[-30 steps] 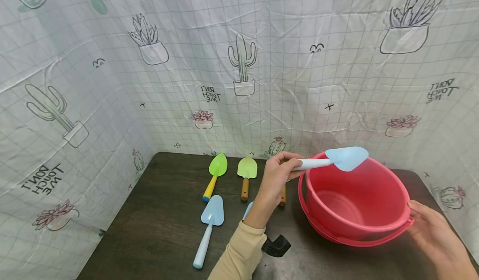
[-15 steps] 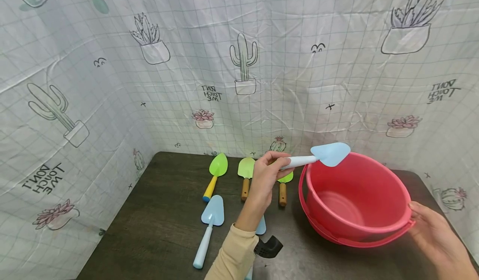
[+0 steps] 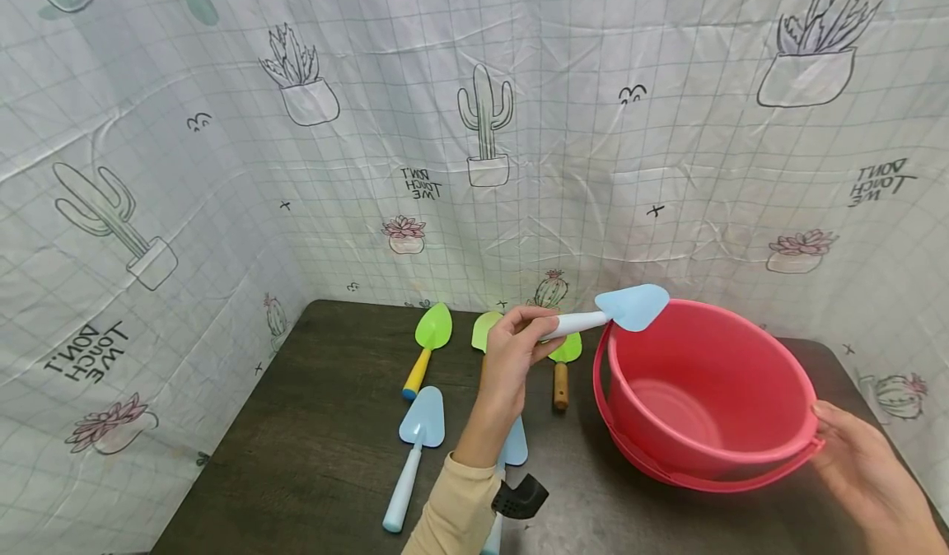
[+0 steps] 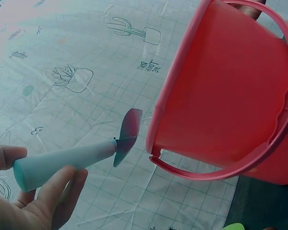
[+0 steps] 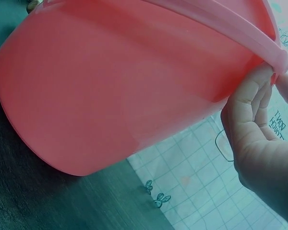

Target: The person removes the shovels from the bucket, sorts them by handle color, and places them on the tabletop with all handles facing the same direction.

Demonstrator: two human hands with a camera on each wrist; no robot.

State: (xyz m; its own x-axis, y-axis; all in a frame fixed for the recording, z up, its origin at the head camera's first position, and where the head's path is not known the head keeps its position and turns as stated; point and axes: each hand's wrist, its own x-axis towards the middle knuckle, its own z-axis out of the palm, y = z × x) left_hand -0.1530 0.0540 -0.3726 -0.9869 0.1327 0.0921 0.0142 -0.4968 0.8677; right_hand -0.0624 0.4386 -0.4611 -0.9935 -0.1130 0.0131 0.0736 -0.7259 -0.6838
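My left hand (image 3: 510, 353) pinches a small trowel (image 3: 633, 306) by its white handle, its light blue blade level with the far left rim of a red bucket (image 3: 730, 366). In the left wrist view, thumb and fingers close round the handle (image 4: 69, 160), and the blade stands a short gap from the bucket's rim. My right hand (image 3: 863, 464) grips the bucket's right rim, where the bail handle joins it. The right wrist view shows thumb and fingers on that edge. The bucket tilts toward me, its inside bare, the bail hanging at the front.
On the dark table (image 3: 311, 448) lie a green trowel (image 3: 419, 371) with yellow handle, a blue trowel (image 3: 404, 489), and a green trowel (image 3: 561, 386) with brown handle. Two more, pale green (image 3: 485, 324) and blue (image 3: 516, 444), are partly behind my left arm. A patterned curtain (image 3: 385, 127) hangs behind.
My left hand has moved left with the trowel, taking the blade from over the bucket's opening to its left rim. My right hand and the bucket stay nearly still.
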